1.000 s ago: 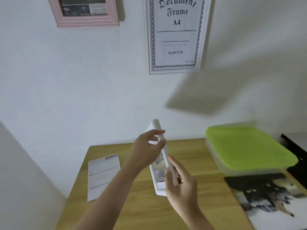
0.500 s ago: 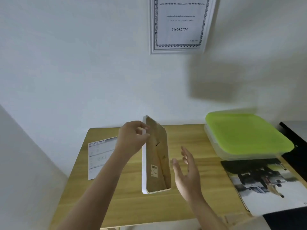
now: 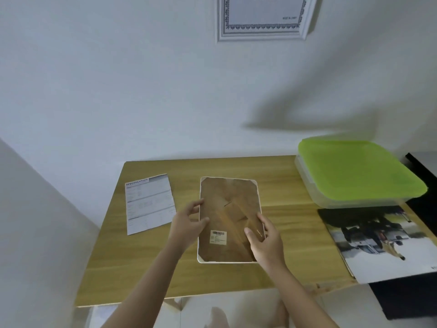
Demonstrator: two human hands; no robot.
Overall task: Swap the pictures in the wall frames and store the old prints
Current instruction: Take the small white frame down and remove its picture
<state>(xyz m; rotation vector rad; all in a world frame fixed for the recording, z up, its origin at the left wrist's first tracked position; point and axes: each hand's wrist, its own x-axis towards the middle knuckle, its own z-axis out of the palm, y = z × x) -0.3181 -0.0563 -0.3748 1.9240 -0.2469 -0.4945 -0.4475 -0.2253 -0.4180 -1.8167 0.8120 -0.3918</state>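
A white picture frame (image 3: 227, 209) lies face down in the middle of the wooden table (image 3: 146, 268), its brown backing board with a barcode sticker facing up. My left hand (image 3: 188, 227) touches the frame's left edge, thumb on the backing. My right hand (image 3: 264, 242) rests on the lower right of the backing, fingers spread flat. A white document frame (image 3: 262, 31) hangs on the wall above. A printed photo (image 3: 380, 242) lies at the table's right end. A printed specification sheet (image 3: 149, 203) lies left of the frame.
A shallow clear plastic box with a lime green lid (image 3: 357, 171) stands at the back right of the table, behind the photo. Something black (image 3: 423, 166) sits beyond the table's right side. The wall runs along the table's back edge.
The frame, held on edge before, has been turned over and laid flat face down on the table. Both hands have come down onto it. My view has tilted lower.
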